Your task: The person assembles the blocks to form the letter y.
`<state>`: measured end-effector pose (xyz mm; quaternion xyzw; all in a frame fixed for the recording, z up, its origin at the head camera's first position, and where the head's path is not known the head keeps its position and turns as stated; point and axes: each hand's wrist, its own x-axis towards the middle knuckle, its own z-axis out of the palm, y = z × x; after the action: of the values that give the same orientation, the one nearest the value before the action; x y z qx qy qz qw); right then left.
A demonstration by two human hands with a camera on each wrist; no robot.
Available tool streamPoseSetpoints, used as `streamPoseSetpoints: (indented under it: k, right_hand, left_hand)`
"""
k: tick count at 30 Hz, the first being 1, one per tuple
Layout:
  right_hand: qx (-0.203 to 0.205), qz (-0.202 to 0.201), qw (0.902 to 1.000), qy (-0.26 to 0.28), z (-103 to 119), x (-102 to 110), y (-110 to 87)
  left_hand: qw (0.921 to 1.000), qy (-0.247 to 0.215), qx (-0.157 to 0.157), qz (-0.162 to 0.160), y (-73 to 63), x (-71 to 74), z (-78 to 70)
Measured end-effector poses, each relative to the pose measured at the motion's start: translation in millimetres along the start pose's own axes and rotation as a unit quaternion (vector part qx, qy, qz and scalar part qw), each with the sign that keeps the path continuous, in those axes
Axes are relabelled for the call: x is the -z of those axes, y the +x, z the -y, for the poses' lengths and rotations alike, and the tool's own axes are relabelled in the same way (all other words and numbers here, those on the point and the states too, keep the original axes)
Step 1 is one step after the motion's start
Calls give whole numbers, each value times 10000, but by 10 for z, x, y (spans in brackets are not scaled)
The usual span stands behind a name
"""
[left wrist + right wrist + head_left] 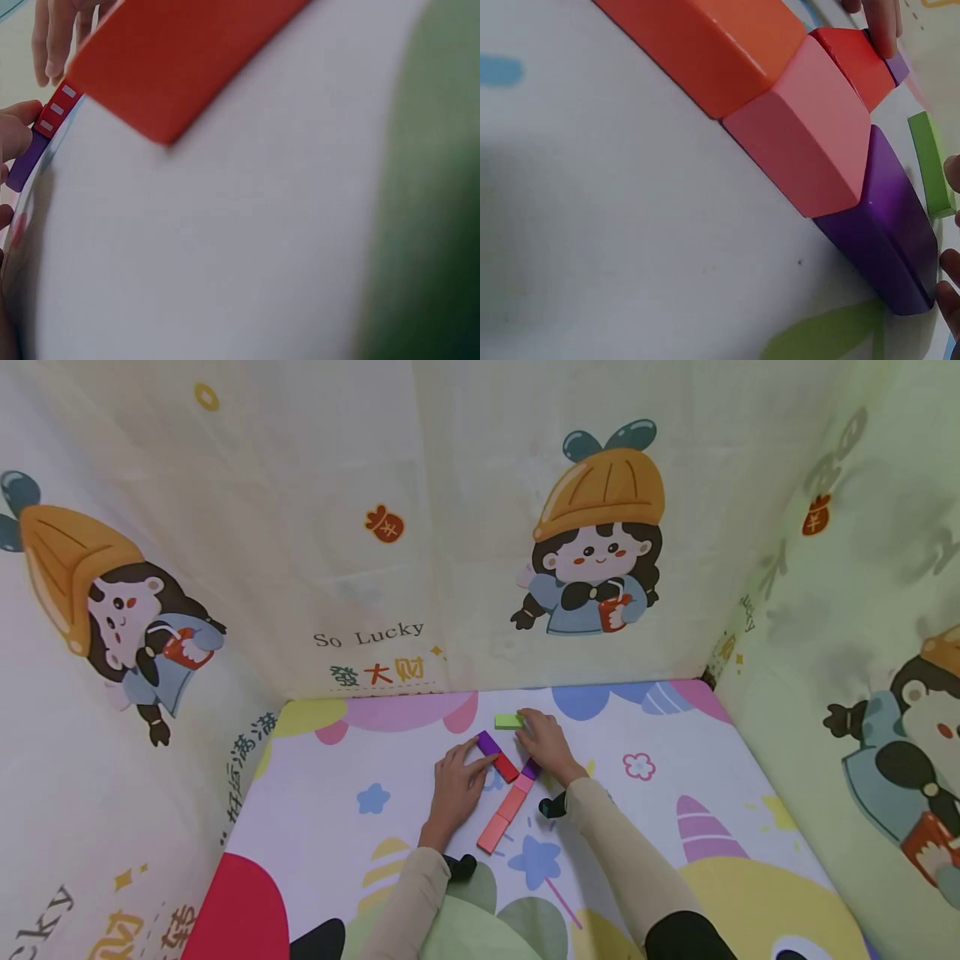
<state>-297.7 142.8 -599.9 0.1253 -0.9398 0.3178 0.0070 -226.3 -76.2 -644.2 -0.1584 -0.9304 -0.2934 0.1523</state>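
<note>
My left hand [456, 781] pinches a purple block [488, 742], its index finger at the far end and its thumb by the joint with a red block [507, 767]. White marks show on the red block's side [57, 109]. My right hand [549, 745] pinches the right end of a light green block [507, 722] lying farther back. A slanting row runs toward me: a second purple block [889, 225], a pink block [802, 127], then an orange-red block [712, 45] and another [492, 833]. The red block's near end meets this row beside the pink block.
A white mat [315, 827] printed with stars, flowers and coloured shapes lies under the blocks. Printed cloth walls [465, 568] enclose its back and sides. Black straps with small dark devices [553, 807] are at both wrists.
</note>
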Motion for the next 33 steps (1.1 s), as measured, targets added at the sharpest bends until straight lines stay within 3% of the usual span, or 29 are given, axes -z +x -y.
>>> streamPoseSetpoints:
  k: [9, 20, 29, 33]
  right_hand:
    - [83, 185, 9971, -738, -42, -17, 145]
    - [77, 346, 9953, -904, -29, 13, 220]
    - [282, 355, 9989, -132, -26, 14, 228]
    - [354, 362, 9987, -34, -57, 73, 198]
  left_hand:
    - [9999, -98, 45, -34, -1, 2, 22]
    - [9999, 12, 143, 20, 9, 1, -16]
    - [9999, 36, 142, -51, 10, 11, 3]
    - [9999, -18, 142, -53, 21, -4, 20]
